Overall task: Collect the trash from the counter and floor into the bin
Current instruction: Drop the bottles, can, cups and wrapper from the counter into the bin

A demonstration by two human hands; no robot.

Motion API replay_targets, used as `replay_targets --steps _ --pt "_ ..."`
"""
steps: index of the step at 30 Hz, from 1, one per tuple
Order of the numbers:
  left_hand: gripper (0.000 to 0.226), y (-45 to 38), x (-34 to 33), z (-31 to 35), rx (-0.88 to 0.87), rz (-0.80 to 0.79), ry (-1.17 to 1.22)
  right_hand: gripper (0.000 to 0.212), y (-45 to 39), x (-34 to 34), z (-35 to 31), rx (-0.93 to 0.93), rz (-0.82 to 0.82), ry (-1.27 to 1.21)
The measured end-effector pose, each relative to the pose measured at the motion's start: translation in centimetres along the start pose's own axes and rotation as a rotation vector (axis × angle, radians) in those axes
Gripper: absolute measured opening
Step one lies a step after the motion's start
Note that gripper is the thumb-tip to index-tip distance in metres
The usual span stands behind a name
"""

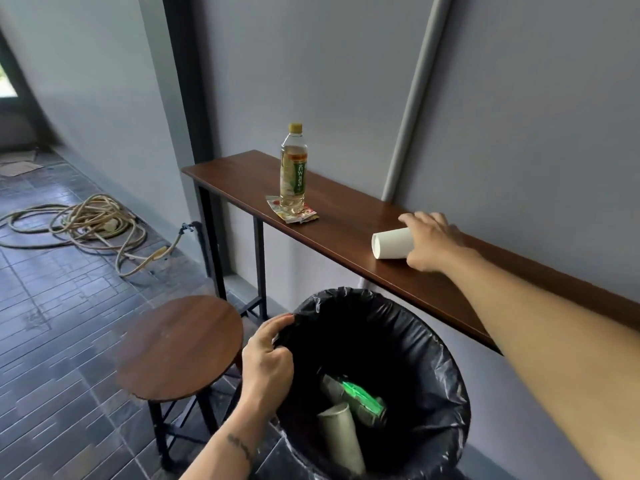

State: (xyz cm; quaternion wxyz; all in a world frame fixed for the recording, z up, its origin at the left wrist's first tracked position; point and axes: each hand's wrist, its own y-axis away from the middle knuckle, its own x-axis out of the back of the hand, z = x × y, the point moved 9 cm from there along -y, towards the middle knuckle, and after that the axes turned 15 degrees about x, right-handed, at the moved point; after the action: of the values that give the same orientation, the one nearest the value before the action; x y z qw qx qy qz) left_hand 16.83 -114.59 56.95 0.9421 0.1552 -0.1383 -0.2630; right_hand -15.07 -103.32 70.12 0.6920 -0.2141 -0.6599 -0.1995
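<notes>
The right hand [431, 242] lies over a white paper cup [393, 243] tipped on its side on the counter [346, 233], at about two o'clock from the bin [446, 368]; its fingers curl over the cup's closed end and appear to touch it, though whether they have closed into a firm grip I cannot tell. The left hand [268, 358] pinches the black liner [304, 308] at the bin's nine o'clock rim, fingers narrow and clamped on the plastic, holding the mouth open. Inside the bin lie another cup [341, 433] and a green-printed packet [363, 398]. Up the counter at eleven o'clock from the bin, a bottle [293, 168] stands upright on a flat wrapper [309, 214], both not yet collected. The risks look plain: the cup is round and on its side, so a loose grasp could roll it off the counter's near edge to the floor beside the bin instead of into it; squeezing hard may crush it. If the left hand lets the liner slip, the bag could sag inward and narrow the opening. Later, pulling the wrapper from under the bottle could topple it.
</notes>
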Motion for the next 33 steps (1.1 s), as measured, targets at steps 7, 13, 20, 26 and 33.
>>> replay_targets --steps 7,13,20,26,33 --pt "0.069 -3.4 2.7 -0.7 0.056 -0.041 -0.004 0.069 -0.7 -3.4 0.3 -0.157 0.009 0.137" --pt "0.069 -5.3 3.7 -1.3 0.111 -0.042 0.013 0.054 -0.3 -2.7 -1.1 -0.125 0.114 0.206" --pt "0.068 -6.1 4.5 -1.0 0.127 0.004 -0.018 0.049 1.9 -1.6 -0.1 -0.134 0.224 0.228" --pt "0.064 -5.7 4.7 -0.3 0.135 0.035 -0.005 0.044 3.0 0.9 -3.4 0.016 0.355 -0.004" --pt "0.066 -3.6 4.3 1.1 0.087 0.076 0.06 0.042 6.1 -2.2 -13.4 0.212 0.1 -0.314"
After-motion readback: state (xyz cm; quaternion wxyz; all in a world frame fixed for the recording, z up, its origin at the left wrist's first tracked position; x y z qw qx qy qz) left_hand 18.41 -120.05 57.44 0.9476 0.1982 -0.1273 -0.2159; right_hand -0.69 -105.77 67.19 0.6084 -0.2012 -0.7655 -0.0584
